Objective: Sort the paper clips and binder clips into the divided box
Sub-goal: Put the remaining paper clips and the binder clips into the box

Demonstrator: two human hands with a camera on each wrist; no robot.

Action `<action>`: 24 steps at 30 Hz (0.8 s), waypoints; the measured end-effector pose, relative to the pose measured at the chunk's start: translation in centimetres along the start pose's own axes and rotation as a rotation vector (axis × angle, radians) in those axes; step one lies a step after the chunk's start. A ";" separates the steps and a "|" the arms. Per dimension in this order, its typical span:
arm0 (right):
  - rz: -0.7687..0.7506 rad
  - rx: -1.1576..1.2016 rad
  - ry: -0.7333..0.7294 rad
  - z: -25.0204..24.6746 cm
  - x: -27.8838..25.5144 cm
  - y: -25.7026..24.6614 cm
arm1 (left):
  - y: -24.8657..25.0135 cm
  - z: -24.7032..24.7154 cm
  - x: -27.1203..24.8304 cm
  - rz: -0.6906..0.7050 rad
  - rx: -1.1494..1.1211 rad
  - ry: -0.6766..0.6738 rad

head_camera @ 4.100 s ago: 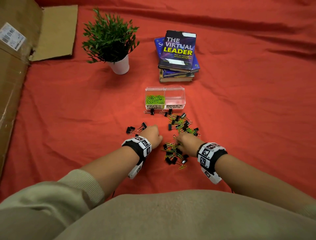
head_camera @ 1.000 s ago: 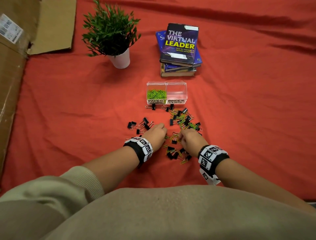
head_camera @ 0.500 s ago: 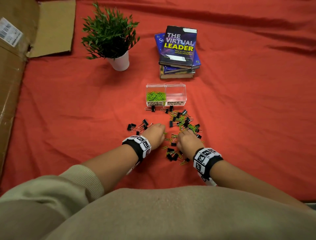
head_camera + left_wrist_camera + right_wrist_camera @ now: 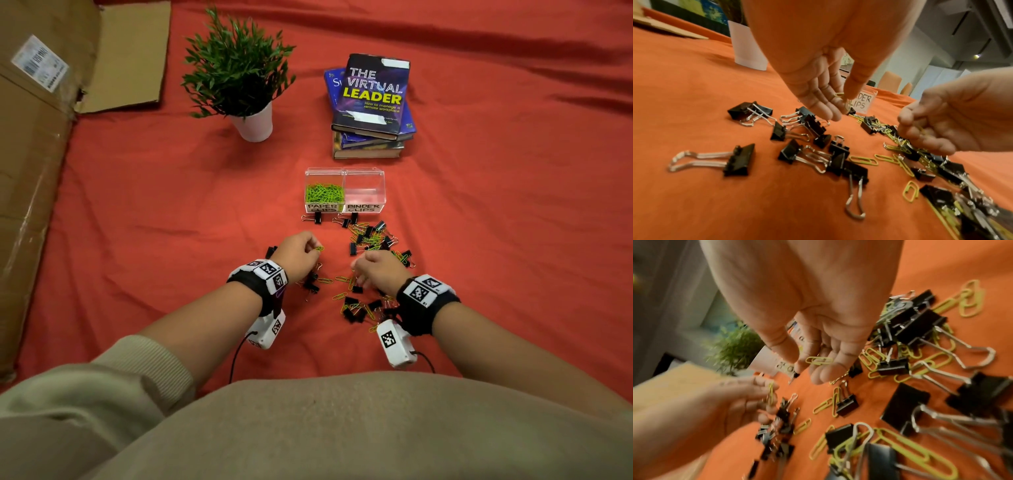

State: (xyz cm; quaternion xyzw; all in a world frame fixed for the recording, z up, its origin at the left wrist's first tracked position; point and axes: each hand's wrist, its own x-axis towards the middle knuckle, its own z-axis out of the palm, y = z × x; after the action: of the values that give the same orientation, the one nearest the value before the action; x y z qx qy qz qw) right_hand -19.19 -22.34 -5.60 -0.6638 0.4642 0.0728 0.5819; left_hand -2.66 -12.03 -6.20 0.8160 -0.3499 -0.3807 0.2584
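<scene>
Clearly these are featherweight pieces: the left hand pinches a green paper clip at its fingertips, and the right hand cradles another paper clip on curled fingers. Thin, slick wire like that wants a fingertip pinch across its loops. The black binder clips look stiff, best taken by the body or silver handles. Loose clips scatter before the divided box, whose left compartment holds paper clips. Soft, wrinkled red cloth underneath could snag wire. Beyond stand a potted plant, stacked books and cardboard.
</scene>
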 end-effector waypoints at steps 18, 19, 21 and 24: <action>-0.209 -0.498 0.007 1.8 1.6 0.1 | 0.8 1.3 -0.9 0.016 0.190 -0.172; -0.152 -0.346 0.010 1.0 1.8 0.2 | 0.7 1.4 -1.1 0.071 0.292 -0.193; -0.039 -0.046 -0.030 -0.4 1.7 0.0 | 0.3 1.9 -1.2 0.162 0.462 -0.244; 0.056 0.334 -0.070 -1.8 1.0 -0.9 | -0.4 2.4 -1.0 0.227 0.617 -0.275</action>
State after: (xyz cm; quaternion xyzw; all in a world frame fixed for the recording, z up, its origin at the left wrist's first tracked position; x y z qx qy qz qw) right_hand -18.82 -24.45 -5.08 -0.5418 0.4675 0.0338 0.6977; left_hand -4.91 -11.38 -7.37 0.7527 -0.5683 -0.3321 -0.0092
